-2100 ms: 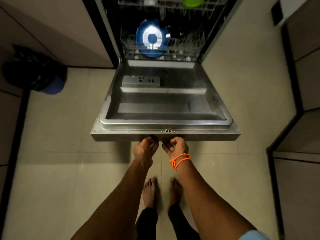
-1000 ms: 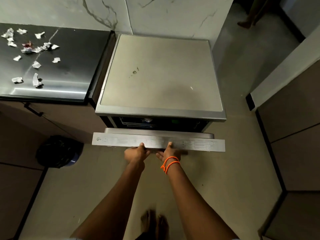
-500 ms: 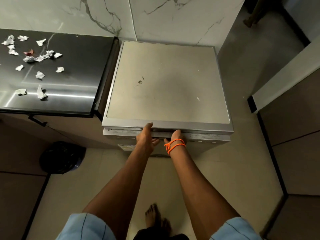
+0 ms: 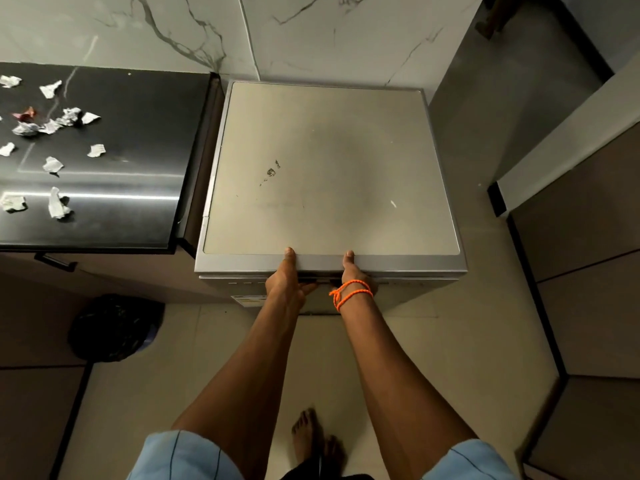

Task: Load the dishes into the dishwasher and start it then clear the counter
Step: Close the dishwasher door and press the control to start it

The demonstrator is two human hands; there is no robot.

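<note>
Both hands are on the front top edge of the dishwasher [image 4: 329, 168]: the left hand [image 4: 285, 284] and the right hand [image 4: 351, 275] each lay a thumb on top, their other fingers partly hidden. The button strip runs side to side just under them, equally near both. Farther off to the left, paper scraps [image 4: 52, 164] lie on the black counter [image 4: 138, 133].

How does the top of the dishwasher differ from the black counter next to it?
The dishwasher top is pale matte grey; the counter is glossy black. The dishwasher top carries only small marks; the counter holds scattered paper scraps. Both thumbs rest on the dishwasher top; nothing touches the counter. Both are flat and against the marble wall.
</note>
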